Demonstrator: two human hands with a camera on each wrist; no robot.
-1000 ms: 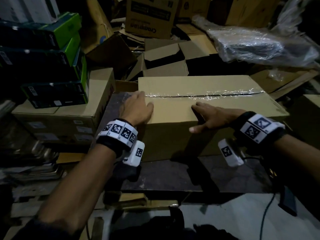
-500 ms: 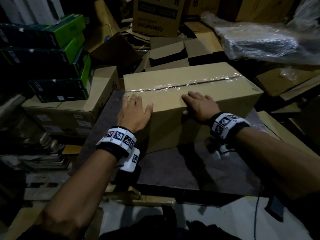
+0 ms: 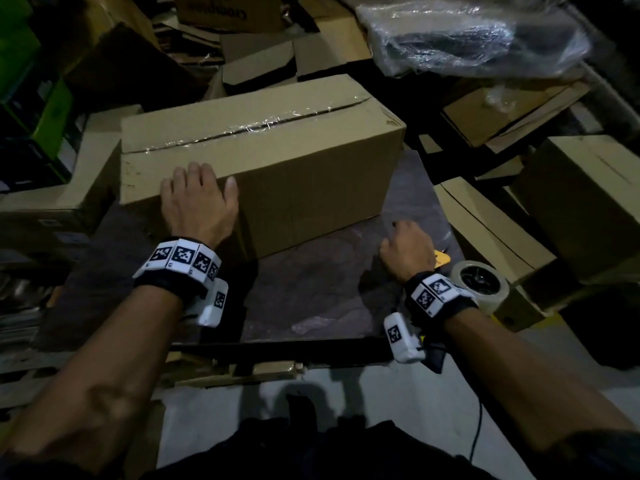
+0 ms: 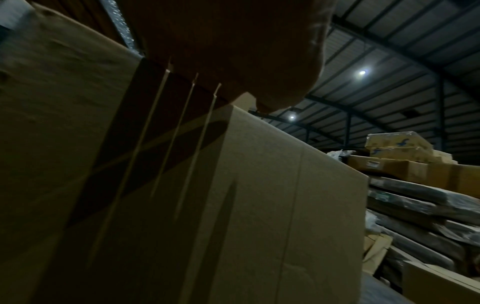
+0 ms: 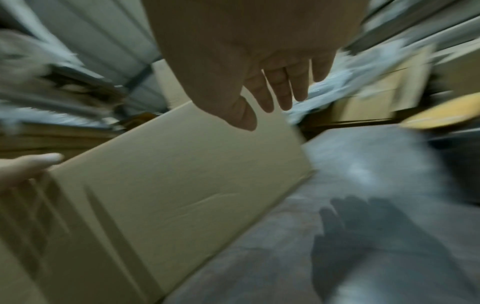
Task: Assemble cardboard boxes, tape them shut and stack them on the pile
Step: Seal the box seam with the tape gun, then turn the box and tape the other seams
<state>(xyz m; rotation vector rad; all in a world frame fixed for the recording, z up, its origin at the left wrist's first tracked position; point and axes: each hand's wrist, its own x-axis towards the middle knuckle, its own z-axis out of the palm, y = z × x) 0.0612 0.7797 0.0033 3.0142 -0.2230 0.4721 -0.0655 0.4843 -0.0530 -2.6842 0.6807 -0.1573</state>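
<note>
While the left hand (image 3: 199, 199) lies flat over the near top edge of the brown rectangular cardboard box (image 3: 263, 161), its fingers straight and spread on the lid, the thumb rests along the same edge — a pressing contact, nothing clasped. The box stands on a dark purplish work surface (image 3: 311, 289), its top seam covered by a strip of clear glossy tape (image 3: 242, 128) that runs the length of the lid. In the left wrist view the palm (image 4: 233, 51) bears on the box's upper corner (image 4: 233, 107).

The right hand (image 3: 407, 249) is off the box, low over the work surface near its right edge; in the right wrist view its fingers (image 5: 283, 86) hang relaxed and extended, holding nothing, their shadow cast on the surface below. Just beside this wrist, to the right, a roll of clear packing tape (image 3: 479, 284) sits on a flattened carton, with a small yellow object (image 3: 441, 258) partly hidden behind the hand — too little shows to identify it.

Surrounding material: loose cardboard cartons behind and to the right, a plastic-wrapped bundle (image 3: 467, 36) at upper right, green-and-black boxes (image 3: 31, 98) at left.
</note>
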